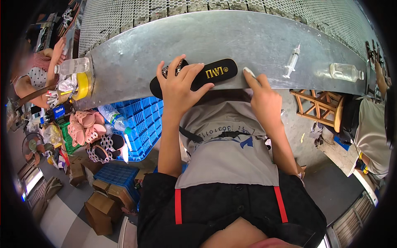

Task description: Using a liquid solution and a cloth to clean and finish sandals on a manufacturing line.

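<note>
A black slipper [221,71] with gold lettering on its insole and a glittery strap lies across the metal bench near its front edge. My left hand [180,84] grips it from above, fingers spread over the strap area and thumb along the near side. Part of the strap is hidden under the fingers. Just right of the slipper's end, my right hand [264,97] is closed, with a small white piece [248,72] at its index fingertip. What that piece is, I cannot make out. The right fingertips are close to the slipper but apart from it.
On the metal bench [165,37] lie a syringe [292,62] and a clear bottle [346,72]. At the left end are another clear bottle [74,66] and a yellow-rimmed jar [82,86]. A mesh conveyor [124,18] runs behind. Pink shoes [86,126] sit by a blue crate [147,124]. People sit at both sides.
</note>
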### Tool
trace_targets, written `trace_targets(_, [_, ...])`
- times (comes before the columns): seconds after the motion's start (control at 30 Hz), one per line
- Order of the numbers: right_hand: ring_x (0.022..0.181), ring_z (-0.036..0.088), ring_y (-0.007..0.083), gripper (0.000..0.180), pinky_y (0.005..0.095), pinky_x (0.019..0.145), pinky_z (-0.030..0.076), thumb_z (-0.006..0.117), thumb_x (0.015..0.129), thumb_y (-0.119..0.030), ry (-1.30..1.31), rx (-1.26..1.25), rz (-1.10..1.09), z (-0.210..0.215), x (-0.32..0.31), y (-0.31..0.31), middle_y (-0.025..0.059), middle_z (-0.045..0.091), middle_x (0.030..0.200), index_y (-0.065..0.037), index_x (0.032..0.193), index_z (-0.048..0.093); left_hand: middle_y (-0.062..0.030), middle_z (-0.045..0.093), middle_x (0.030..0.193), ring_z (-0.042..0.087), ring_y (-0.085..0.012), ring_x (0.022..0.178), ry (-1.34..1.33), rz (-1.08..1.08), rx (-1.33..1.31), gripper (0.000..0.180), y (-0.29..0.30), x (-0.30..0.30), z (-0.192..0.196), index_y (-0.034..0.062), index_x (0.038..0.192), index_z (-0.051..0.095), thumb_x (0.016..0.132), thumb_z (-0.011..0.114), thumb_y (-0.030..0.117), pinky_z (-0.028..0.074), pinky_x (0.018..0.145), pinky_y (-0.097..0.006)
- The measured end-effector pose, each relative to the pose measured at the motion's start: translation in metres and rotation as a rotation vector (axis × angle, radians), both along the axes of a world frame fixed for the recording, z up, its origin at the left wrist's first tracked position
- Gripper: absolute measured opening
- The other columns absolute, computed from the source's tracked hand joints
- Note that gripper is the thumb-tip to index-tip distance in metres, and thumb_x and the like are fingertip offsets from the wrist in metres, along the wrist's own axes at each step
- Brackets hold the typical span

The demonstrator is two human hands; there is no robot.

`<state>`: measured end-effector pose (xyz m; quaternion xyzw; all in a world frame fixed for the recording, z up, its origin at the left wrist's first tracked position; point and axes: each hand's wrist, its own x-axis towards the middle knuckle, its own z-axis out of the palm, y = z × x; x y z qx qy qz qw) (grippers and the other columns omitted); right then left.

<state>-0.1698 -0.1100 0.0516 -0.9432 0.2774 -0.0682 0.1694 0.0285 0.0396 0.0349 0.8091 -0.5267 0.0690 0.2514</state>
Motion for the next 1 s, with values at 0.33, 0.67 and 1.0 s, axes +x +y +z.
trace_targets(0.33, [0.06, 0.065, 0.0265, 0.055, 0.0394, 0.051, 0.05, 0.059, 0.078, 0.003, -0.025, -0.079, -0.061, -0.009, -0.002, 0.01, 0.0064, 0.057, 0.091, -0.018, 0.128, 0.066, 0.0, 0.066, 0.106, 0.052, -0.0232, 0.127, 0.017, -0.012, 0.038, 0.062, 0.0, 0.001, 0.001, 0.0189, 0.125, 0.066, 0.071, 0.083, 0.044, 0.024, 0.111, -0.059])
trace_targets(0.67, [0.064, 0.064, 0.0313, 0.057, 0.0413, 0.055, 0.052, 0.061, 0.077, 0.002, -0.14, 0.081, 0.181, 0.023, 0.056, 0.029, 0.0083, 0.057, 0.094, -0.02, 0.13, 0.064, -0.0019, 0.063, 0.111, 0.049, -0.025, 0.129, 0.12, -0.071, 0.064, 0.085, 0.0, 0.005, 0.001, 0.0154, 0.145, 0.051, 0.07, 0.082, 0.042, 0.022, 0.111, -0.06])
trace_targets(1.0, [0.066, 0.068, 0.0343, 0.049, 0.0443, 0.055, 0.054, 0.059, 0.08, -0.002, 0.13, -0.133, -0.071, 0.014, 0.004, -0.044, 0.0123, 0.061, 0.09, -0.021, 0.124, 0.068, -0.0032, 0.064, 0.111, 0.048, -0.0243, 0.129, 0.061, -0.051, 0.089, 0.092, 0.007, 0.004, 0.007, 0.0121, 0.147, 0.047, 0.069, 0.084, 0.043, 0.023, 0.112, -0.06])
